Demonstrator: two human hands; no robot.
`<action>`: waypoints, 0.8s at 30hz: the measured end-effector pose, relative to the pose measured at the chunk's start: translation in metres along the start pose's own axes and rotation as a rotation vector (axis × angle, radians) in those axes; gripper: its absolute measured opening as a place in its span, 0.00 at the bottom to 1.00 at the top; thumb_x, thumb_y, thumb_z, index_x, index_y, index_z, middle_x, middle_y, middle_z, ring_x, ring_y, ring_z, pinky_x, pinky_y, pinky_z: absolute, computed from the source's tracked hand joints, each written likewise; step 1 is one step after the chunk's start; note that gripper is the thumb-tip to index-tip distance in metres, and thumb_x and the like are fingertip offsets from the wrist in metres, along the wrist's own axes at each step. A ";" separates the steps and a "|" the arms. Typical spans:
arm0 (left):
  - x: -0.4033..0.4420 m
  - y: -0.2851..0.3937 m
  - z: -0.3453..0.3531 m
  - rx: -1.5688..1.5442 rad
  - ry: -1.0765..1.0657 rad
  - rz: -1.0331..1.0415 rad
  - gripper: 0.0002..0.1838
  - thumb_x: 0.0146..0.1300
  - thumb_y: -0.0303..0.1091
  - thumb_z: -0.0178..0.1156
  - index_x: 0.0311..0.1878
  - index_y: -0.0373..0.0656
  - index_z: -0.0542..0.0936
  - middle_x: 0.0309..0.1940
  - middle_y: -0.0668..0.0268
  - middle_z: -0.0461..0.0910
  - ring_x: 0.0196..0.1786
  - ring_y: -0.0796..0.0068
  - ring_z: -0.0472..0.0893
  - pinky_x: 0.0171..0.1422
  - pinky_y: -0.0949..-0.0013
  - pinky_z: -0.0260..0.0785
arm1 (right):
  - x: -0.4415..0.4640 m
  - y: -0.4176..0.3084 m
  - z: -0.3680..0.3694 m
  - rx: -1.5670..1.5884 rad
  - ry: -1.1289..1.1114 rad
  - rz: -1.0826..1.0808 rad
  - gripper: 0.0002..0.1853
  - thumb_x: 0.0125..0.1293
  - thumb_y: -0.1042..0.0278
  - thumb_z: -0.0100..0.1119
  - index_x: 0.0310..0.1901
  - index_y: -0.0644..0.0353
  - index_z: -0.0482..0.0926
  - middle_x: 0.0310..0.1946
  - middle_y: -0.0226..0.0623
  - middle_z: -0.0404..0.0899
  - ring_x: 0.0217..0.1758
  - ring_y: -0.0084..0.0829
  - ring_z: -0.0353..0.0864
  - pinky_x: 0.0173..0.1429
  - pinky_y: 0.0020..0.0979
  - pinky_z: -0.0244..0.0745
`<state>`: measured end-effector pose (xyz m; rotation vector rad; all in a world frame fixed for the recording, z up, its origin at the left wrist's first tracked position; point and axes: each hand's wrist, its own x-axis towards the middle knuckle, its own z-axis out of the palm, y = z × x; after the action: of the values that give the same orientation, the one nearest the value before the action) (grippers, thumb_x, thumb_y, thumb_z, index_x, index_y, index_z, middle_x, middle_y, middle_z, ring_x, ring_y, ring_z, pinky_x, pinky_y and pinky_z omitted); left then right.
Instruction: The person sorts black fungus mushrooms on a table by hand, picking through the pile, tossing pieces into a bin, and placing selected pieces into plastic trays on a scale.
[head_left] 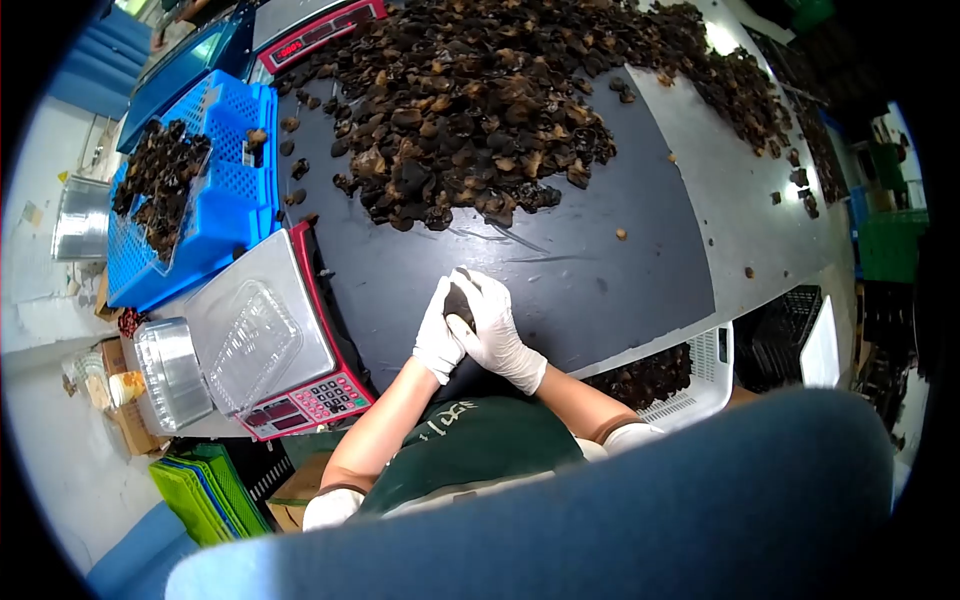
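Note:
Both of my hands wear white gloves and meet above the near part of the dark mat [640,270]. My left hand [437,340] is closed against the left side of a dark mushroom [459,306]. My right hand [492,328] wraps the same mushroom from the right, with its thumb across the front. Only part of the mushroom shows between the fingers. Beyond my hands lies a big heap of dark brown mushrooms [470,120], spread over the mat. Left of my hands stands a red-framed scale [215,305] with a clear plastic tray [258,340] on its pan.
At left, a blue basket [235,215] bears a clear container of mushrooms [160,190]. Stacked clear containers [172,370] stand beside the scale. Another scale [325,35] is at the back. A white basket [710,375] with dark pieces sits below the table's right edge.

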<state>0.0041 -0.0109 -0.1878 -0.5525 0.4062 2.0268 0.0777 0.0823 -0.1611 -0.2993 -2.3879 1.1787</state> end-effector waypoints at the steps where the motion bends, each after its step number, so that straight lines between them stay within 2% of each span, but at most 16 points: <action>1: -0.003 0.005 -0.003 0.058 -0.082 -0.077 0.20 0.74 0.46 0.52 0.61 0.44 0.75 0.56 0.64 0.79 0.59 0.67 0.76 0.67 0.64 0.69 | 0.000 -0.001 0.001 -0.067 -0.012 -0.027 0.36 0.56 0.60 0.63 0.66 0.65 0.66 0.64 0.57 0.66 0.66 0.57 0.65 0.72 0.52 0.56; 2: -0.006 0.004 -0.004 0.057 -0.081 -0.073 0.20 0.74 0.46 0.52 0.61 0.44 0.75 0.56 0.64 0.79 0.59 0.67 0.76 0.67 0.64 0.69 | -0.002 0.000 0.003 -0.065 -0.014 -0.029 0.36 0.56 0.60 0.63 0.66 0.65 0.66 0.64 0.57 0.66 0.66 0.57 0.65 0.72 0.52 0.56; 4: -0.014 -0.002 0.009 0.330 -0.065 0.074 0.25 0.75 0.46 0.51 0.69 0.44 0.68 0.63 0.64 0.73 0.66 0.68 0.72 0.70 0.64 0.66 | -0.003 0.003 0.004 -0.099 -0.055 -0.031 0.41 0.56 0.60 0.63 0.70 0.70 0.60 0.70 0.61 0.59 0.73 0.59 0.58 0.75 0.52 0.51; 6: -0.021 0.000 0.014 0.368 -0.101 0.087 0.29 0.73 0.41 0.54 0.73 0.44 0.62 0.67 0.63 0.69 0.70 0.68 0.67 0.73 0.64 0.63 | -0.005 0.001 0.000 -0.134 -0.117 -0.026 0.43 0.56 0.59 0.63 0.70 0.71 0.58 0.71 0.61 0.57 0.74 0.59 0.57 0.76 0.52 0.49; 8: -0.029 0.002 0.025 0.558 -0.183 0.099 0.31 0.69 0.34 0.58 0.73 0.44 0.61 0.66 0.62 0.69 0.69 0.67 0.68 0.72 0.64 0.63 | -0.006 -0.005 -0.007 -0.166 -0.176 -0.019 0.45 0.55 0.58 0.64 0.71 0.71 0.57 0.72 0.62 0.55 0.75 0.59 0.55 0.77 0.53 0.47; 9: -0.031 0.002 0.028 0.503 -0.135 0.080 0.30 0.66 0.28 0.60 0.70 0.43 0.65 0.62 0.62 0.72 0.65 0.67 0.71 0.69 0.64 0.67 | -0.006 -0.009 -0.011 -0.113 -0.227 0.007 0.47 0.54 0.58 0.66 0.71 0.71 0.55 0.72 0.63 0.54 0.75 0.59 0.54 0.77 0.53 0.46; 12: -0.038 0.009 0.016 0.482 -0.063 0.015 0.21 0.66 0.28 0.59 0.62 0.40 0.70 0.54 0.62 0.76 0.58 0.68 0.77 0.63 0.64 0.72 | -0.009 -0.008 -0.011 0.031 -0.282 0.029 0.49 0.53 0.64 0.67 0.73 0.71 0.51 0.73 0.57 0.53 0.76 0.52 0.56 0.78 0.48 0.48; 13: -0.038 0.007 0.012 0.431 -0.012 0.036 0.16 0.66 0.28 0.59 0.56 0.41 0.73 0.48 0.63 0.77 0.52 0.70 0.79 0.57 0.66 0.75 | -0.008 -0.009 -0.010 0.356 -0.287 0.189 0.48 0.54 0.69 0.64 0.74 0.71 0.50 0.74 0.54 0.54 0.76 0.47 0.57 0.78 0.44 0.51; 14: -0.039 0.012 0.007 0.389 -0.102 -0.038 0.14 0.65 0.27 0.59 0.54 0.42 0.74 0.45 0.64 0.78 0.49 0.71 0.80 0.54 0.69 0.77 | -0.006 -0.010 -0.009 0.683 -0.294 0.346 0.47 0.54 0.73 0.61 0.74 0.70 0.49 0.74 0.50 0.54 0.76 0.41 0.59 0.77 0.40 0.53; 15: -0.042 0.015 0.011 0.404 -0.081 -0.023 0.14 0.64 0.26 0.59 0.53 0.42 0.74 0.45 0.64 0.79 0.48 0.71 0.80 0.52 0.69 0.77 | 0.003 -0.025 -0.022 0.818 -0.305 0.388 0.45 0.55 0.79 0.55 0.75 0.69 0.47 0.74 0.46 0.55 0.74 0.33 0.60 0.76 0.34 0.56; 16: -0.048 0.017 0.021 0.421 -0.057 -0.007 0.13 0.64 0.26 0.59 0.52 0.42 0.74 0.44 0.65 0.79 0.46 0.71 0.81 0.50 0.69 0.78 | 0.011 -0.037 -0.034 1.065 -0.323 0.457 0.42 0.57 0.78 0.53 0.74 0.70 0.50 0.73 0.46 0.58 0.74 0.35 0.62 0.77 0.36 0.55; 18: -0.062 0.026 0.036 0.342 -0.014 -0.010 0.14 0.63 0.26 0.59 0.52 0.43 0.74 0.44 0.64 0.79 0.46 0.69 0.81 0.47 0.67 0.79 | 0.013 -0.025 -0.024 1.171 -0.174 0.474 0.37 0.62 0.72 0.53 0.73 0.71 0.55 0.71 0.47 0.62 0.74 0.37 0.63 0.77 0.36 0.56; 20: -0.078 0.037 0.047 0.291 0.088 0.033 0.15 0.63 0.27 0.60 0.54 0.45 0.74 0.45 0.63 0.78 0.47 0.65 0.81 0.48 0.62 0.80 | 0.015 -0.022 -0.024 1.513 -0.042 0.543 0.30 0.67 0.65 0.53 0.68 0.70 0.63 0.65 0.47 0.70 0.69 0.38 0.69 0.75 0.37 0.60; 22: -0.103 0.060 0.057 0.293 0.155 0.188 0.18 0.61 0.27 0.61 0.55 0.48 0.73 0.47 0.63 0.78 0.50 0.61 0.80 0.50 0.54 0.79 | 0.015 0.002 -0.023 1.526 -0.086 0.586 0.28 0.69 0.66 0.51 0.69 0.67 0.64 0.63 0.40 0.72 0.66 0.30 0.71 0.73 0.36 0.60; 23: -0.119 0.074 0.066 0.347 0.095 0.340 0.19 0.59 0.25 0.63 0.54 0.48 0.74 0.48 0.62 0.78 0.52 0.58 0.78 0.44 0.61 0.76 | 0.021 -0.004 -0.031 1.489 -0.029 0.658 0.24 0.71 0.65 0.50 0.66 0.67 0.68 0.56 0.38 0.77 0.59 0.29 0.76 0.67 0.35 0.68; 24: -0.133 0.097 0.069 0.449 0.059 0.476 0.20 0.58 0.25 0.64 0.54 0.46 0.74 0.48 0.61 0.79 0.50 0.60 0.79 0.45 0.62 0.76 | 0.022 0.004 -0.035 1.479 -0.009 0.659 0.24 0.71 0.65 0.50 0.66 0.67 0.68 0.56 0.38 0.77 0.59 0.29 0.76 0.67 0.35 0.68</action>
<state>-0.0374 -0.1203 -0.0528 -0.2476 1.0789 2.2647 0.0754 0.1171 -0.1387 -0.5244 -0.8397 2.7694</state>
